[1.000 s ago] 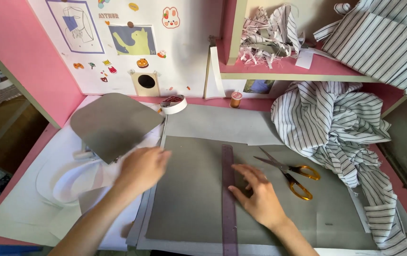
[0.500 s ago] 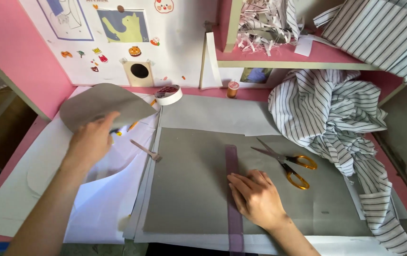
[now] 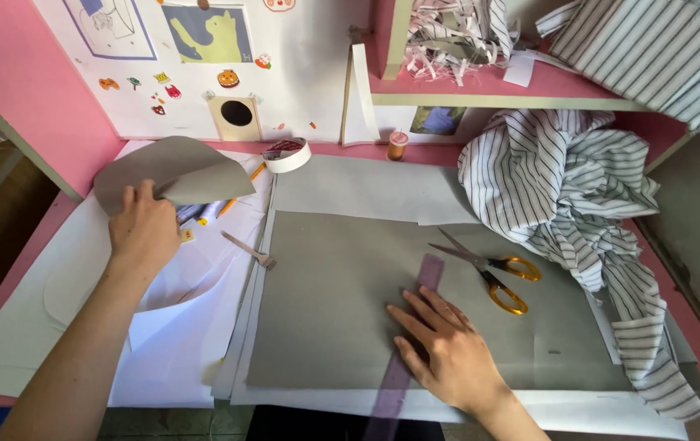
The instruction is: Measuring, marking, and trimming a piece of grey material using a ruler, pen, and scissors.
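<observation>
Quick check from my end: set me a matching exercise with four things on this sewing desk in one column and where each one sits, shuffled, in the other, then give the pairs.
Things:
1. scissors
2. roll of tape
3. striped fabric
4. purple ruler

Places:
A. under the right hand, lying across the large grey sheet
B. heaped at the right side of the desk
C. near the back wall, beside the curled grey sheet that the left hand lifts
D. open on the large grey sheet, just right of the ruler's top end

Pairs: 1-D, 2-C, 3-B, 4-A
</observation>
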